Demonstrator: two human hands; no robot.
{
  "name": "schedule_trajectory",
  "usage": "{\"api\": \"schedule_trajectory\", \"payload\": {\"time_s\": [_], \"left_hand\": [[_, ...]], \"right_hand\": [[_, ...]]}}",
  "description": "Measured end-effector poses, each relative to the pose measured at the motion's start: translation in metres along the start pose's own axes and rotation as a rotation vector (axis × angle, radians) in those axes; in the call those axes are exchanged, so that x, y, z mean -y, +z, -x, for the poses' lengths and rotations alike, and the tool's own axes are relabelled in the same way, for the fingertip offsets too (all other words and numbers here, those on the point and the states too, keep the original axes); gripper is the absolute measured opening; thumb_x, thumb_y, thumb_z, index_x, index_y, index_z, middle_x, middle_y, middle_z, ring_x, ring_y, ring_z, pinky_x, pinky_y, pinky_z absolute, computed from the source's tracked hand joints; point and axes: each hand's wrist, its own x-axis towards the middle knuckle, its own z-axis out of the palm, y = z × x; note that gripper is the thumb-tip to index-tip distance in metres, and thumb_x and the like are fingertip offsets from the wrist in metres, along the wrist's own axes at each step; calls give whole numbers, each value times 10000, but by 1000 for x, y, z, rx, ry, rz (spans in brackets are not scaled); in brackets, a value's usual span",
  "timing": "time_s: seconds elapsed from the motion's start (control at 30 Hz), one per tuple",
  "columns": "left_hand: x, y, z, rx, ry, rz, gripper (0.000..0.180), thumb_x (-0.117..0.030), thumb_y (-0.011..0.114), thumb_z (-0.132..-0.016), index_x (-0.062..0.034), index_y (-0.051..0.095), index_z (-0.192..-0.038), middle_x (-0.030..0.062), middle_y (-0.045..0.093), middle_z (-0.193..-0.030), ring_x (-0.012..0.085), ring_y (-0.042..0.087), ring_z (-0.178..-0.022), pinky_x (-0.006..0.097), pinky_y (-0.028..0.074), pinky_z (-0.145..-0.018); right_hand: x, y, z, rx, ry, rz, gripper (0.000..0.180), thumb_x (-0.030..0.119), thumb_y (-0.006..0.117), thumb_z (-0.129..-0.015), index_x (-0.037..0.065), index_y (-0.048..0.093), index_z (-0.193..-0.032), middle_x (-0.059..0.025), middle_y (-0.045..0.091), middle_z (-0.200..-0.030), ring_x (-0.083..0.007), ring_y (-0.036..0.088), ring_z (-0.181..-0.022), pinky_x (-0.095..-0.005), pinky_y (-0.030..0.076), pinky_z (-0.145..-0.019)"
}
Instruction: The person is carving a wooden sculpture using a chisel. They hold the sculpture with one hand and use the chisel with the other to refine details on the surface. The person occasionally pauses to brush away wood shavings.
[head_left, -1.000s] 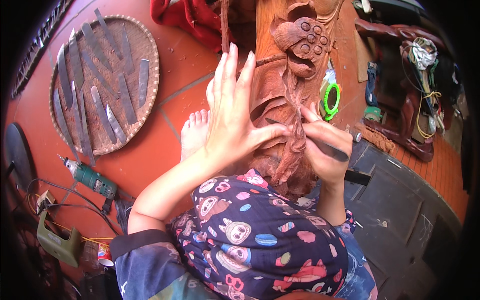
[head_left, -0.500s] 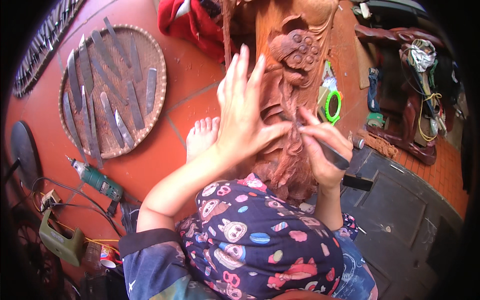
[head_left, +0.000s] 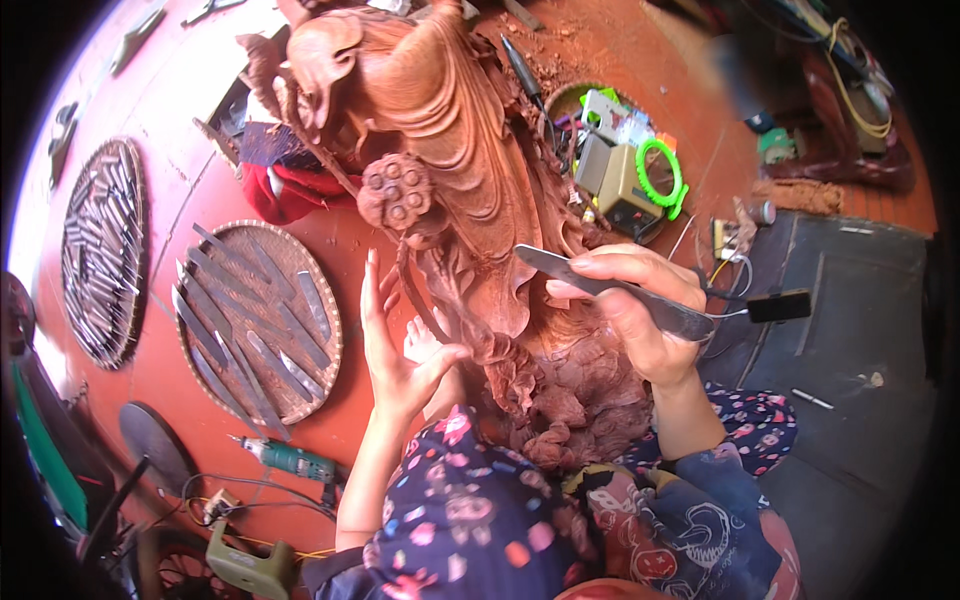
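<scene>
A tall reddish wood carving (head_left: pixel 450 150) with lotus leaves and a seed pod stands in front of me. My left hand (head_left: pixel 395 345) has its fingers spread, the thumb resting against a carved stem on the sculpture's left side. My right hand (head_left: pixel 640 315) is closed around a flat metal chisel (head_left: pixel 600 290), blade pointing left and held just clear of the carved wood. My patterned trousers and knees (head_left: pixel 520 520) fill the lower middle, and bare toes show beside my left hand.
A round woven tray (head_left: pixel 330 330) holds several chisels; a second such tray (head_left: pixel 130 200) lies far left. A green power tool (head_left: pixel 290 462) and cords lie lower left. Red cloth (head_left: pixel 290 190), a green ring (head_left: pixel 660 170) and small boxes sit behind the carving. A dark mat (head_left: pixel 850 330) lies right.
The view has tilted up, showing more of the carving. My right hand has lifted the chisel off the wood. My left hand has slid from flat on the carving to its left side.
</scene>
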Motion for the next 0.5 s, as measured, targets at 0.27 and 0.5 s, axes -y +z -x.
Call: {"api": "schedule_trajectory", "payload": {"time_s": [0.27, 0.5], "left_hand": [[-7, -1, 3, 16, -28, -29, 1338, -407, 958, -635, -3, 125, -1601, 203, 258, -1624, 326, 415, -1410, 471, 374, -1131], [2, 1, -3, 90, 82, -141, 1320, -444, 964, -593, 31, 188, -1549, 188, 434, -1481, 325, 472, -1346, 464, 359, -1146]], "right_hand": [[-21, 9, 12, 57, -89, 97, 216, -81, 735, -761, -9, 710, -963, -143, 685, -907, -242, 708, -765, -315, 577, -650], [-30, 7, 10, 128, -108, 58, 182, -25, 737, -758, 5, 710, -936, -114, 663, -875, -212, 687, -678, -302, 551, -559]]}}
